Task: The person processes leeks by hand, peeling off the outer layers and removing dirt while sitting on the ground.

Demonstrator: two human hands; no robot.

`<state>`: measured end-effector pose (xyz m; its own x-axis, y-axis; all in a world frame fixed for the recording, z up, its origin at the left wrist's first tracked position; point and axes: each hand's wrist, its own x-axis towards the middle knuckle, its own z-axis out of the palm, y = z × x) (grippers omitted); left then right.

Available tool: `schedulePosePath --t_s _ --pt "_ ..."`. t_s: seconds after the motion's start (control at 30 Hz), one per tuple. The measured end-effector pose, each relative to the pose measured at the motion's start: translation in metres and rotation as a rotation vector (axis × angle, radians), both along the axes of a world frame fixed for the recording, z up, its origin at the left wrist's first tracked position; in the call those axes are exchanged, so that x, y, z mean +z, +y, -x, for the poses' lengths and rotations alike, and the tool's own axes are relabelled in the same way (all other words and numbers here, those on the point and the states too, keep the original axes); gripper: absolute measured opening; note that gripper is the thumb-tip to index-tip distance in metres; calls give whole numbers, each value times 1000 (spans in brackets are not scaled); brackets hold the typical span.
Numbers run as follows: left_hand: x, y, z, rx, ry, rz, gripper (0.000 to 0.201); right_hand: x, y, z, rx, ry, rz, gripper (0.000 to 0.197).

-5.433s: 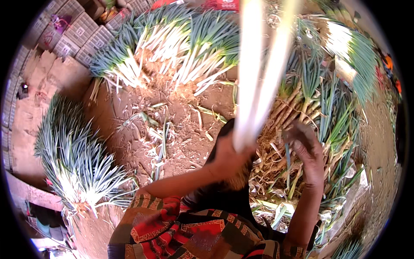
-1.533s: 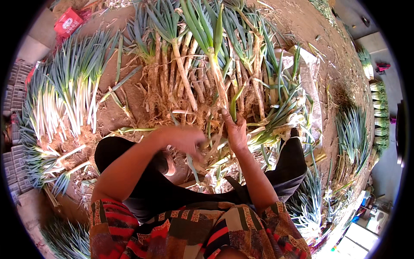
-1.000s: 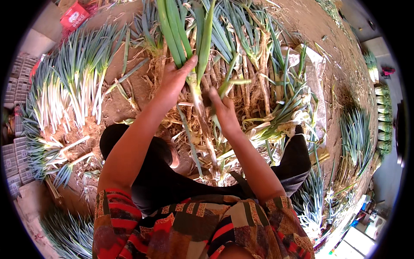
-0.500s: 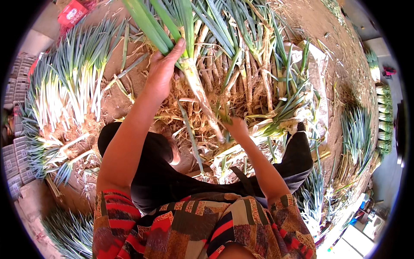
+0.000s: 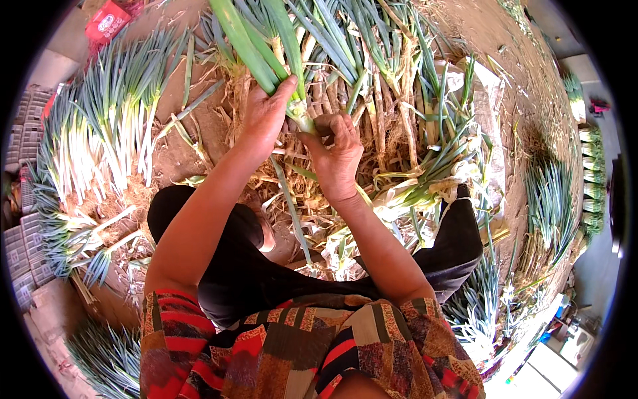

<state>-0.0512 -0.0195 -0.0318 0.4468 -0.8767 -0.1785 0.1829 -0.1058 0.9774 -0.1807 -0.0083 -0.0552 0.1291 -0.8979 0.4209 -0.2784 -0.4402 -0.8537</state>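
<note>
My left hand (image 5: 266, 114) is closed round a large green onion (image 5: 247, 46) just below where its broad leaves fan out. The leaves point away from me, toward the top of the view. Close beside it, my right hand (image 5: 337, 156) pinches the pale neck of the same stalk between thumb and curled fingers. The lower stalk is hidden behind my hands. Beyond them lies a pile of untrimmed green onions (image 5: 382, 100) with brown, dry-skinned stalks and soil on the roots.
Peeled white-stemmed green onions (image 5: 106, 133) lie in rows at left. Stripped leaves (image 5: 412, 193) heap up before my right knee. More bundles (image 5: 551, 206) lie at far right, and grey crates (image 5: 23, 246) line the left edge. A red box (image 5: 106, 23) sits at upper left.
My right hand has moved up and away from the stalk's lower end to its neck, beside my left hand. The left hand has shifted slightly right and nearer with the onion.
</note>
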Motion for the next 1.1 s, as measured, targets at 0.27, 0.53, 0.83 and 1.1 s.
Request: schedulePosePath --t_s 0.27,0.53,0.83,1.1 --pt "-3 5 5 -50 -91 3 27 -16 5 7 185 127 119 23" --pt "31 3 -22 134 -128 -41 30 -129 86 105 642 878 -422 14" --pt "29 0 -46 205 -168 -18 33 -49 44 118 386 283 -1010 25" --pt "41 -8 -37 187 275 21 36 4 16 44 675 -278 -917 29"
